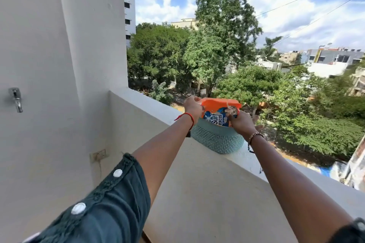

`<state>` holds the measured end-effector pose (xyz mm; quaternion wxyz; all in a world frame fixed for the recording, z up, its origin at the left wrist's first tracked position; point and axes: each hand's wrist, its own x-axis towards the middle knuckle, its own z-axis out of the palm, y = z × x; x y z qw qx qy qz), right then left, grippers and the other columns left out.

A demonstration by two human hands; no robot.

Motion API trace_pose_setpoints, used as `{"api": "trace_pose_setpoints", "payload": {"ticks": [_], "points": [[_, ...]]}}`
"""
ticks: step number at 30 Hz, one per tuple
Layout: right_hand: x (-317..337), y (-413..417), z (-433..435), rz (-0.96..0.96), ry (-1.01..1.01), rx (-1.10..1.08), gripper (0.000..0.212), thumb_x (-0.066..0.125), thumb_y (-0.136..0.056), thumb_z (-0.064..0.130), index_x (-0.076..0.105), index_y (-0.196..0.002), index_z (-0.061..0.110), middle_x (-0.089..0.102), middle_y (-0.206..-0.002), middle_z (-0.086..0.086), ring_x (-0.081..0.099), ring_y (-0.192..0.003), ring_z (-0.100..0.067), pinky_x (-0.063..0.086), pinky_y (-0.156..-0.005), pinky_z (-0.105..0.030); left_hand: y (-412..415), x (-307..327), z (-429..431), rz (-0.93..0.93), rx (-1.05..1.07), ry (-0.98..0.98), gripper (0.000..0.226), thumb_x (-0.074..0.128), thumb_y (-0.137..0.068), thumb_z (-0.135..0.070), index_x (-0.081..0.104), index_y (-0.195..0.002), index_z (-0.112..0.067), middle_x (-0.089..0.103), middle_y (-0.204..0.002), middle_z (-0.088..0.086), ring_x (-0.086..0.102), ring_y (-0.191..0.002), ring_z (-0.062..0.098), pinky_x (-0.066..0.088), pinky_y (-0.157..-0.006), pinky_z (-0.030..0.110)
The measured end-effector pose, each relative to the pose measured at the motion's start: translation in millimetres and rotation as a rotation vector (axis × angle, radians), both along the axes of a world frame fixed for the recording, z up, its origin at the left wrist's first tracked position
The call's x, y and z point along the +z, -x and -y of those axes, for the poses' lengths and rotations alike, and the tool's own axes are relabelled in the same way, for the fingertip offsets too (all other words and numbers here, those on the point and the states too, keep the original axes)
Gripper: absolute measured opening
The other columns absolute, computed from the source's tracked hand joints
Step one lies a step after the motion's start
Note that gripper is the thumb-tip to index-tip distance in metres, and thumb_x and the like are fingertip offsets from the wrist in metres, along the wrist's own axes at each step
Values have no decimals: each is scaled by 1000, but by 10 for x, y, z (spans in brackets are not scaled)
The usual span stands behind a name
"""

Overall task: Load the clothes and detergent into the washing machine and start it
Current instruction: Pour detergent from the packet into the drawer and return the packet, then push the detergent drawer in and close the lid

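Note:
An orange and blue detergent packet (pixel 220 110) stands partly inside a teal woven basket (pixel 217 139) on top of the balcony parapet. My left hand (pixel 192 106) grips the packet's upper left corner. My right hand (pixel 242 123) holds its right side lower down. Both arms reach forward over the wall. The washing machine and the clothes are out of view.
The pale parapet wall (pixel 207 193) runs from the left corner to the lower right, with an open drop to trees and a street beyond it. A metal tap (pixel 16 99) and a wall socket (pixel 98 155) sit on the white wall at left.

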<state>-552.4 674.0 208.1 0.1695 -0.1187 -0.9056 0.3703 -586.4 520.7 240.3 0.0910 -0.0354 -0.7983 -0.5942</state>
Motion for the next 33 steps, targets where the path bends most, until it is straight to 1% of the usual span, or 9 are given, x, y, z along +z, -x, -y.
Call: {"api": "trace_pose_setpoints", "payload": {"ticks": [4,7,9,12,17,23,26,29,33], "points": [[-30,-118,149,-72,84,-94,19,66,-83,24,57,-79,8,48,-112,-34,39,-120,-36,23,-111,-50,-104,-69,110,9,-22,36,43,68,-82,-2,52,-122,1,56,-123,16,55,-112,26,45,-80,25],[29,-278,334,-199,262,-200,77,69,-78,7,24,-136,-14,14,-147,-32,9,-141,-36,7,-117,-45,-260,-118,284,-12,-28,-5,41,68,-82,-3,54,-121,2,56,-122,16,54,-106,23,45,-82,26],[93,-427,501,-346,339,-294,95,65,-73,-2,2,-144,-8,8,-153,-23,8,-142,-34,8,-117,-48,-438,-206,480,-37,-14,-46,40,67,-82,-2,56,-120,1,56,-122,15,51,-100,19,43,-84,24],[152,-678,910,-552,393,-340,85,58,-71,-8,14,-143,-2,21,-150,-16,18,-140,-28,8,-116,-52,-740,-430,910,-39,38,-136,34,68,-83,-5,60,-116,-1,57,-120,15,57,-106,26,48,-96,37],[-127,-1285,1924,-726,386,-117,72,51,-65,-8,36,-133,4,40,-140,-14,33,-133,-27,21,-112,-50,-1641,-931,1978,-22,193,-324,20,62,-86,-4,62,-105,-8,59,-98,3,55,-76,14,52,-76,35],[-952,-2319,3359,-576,479,238,50,46,-70,-11,50,-118,3,54,-123,-8,49,-117,-26,37,-103,-40,-3268,-1722,3424,-168,495,-400,18,63,-78,-25,56,-94,-21,59,-91,-6,56,-78,-6,49,-72,23],[-1359,-2877,4044,-451,512,396,51,44,-74,-18,51,-119,4,53,-121,2,51,-116,-22,39,-101,-32,-4092,-2139,4134,-263,719,-265,40,56,-77,-41,45,-113,-29,49,-118,-15,47,-110,-9,37,-96,12],[-1662,-3440,4660,-265,570,548,51,44,-82,-16,49,-127,9,51,-131,4,46,-126,-9,36,-103,-17,-4817,-2473,4761,-193,949,-138,59,57,-88,-26,27,-139,-22,29,-144,-11,24,-136,3,20,-111,19],[-2014,-4019,5310,-86,672,657,46,42,-87,-13,47,-128,7,50,-136,-2,44,-129,-11,35,-107,-23,-5471,-2822,5338,57,1232,-220,81,58,-91,-18,2,-150,-13,0,-158,3,0,-146,16,4,-117,31]]}}
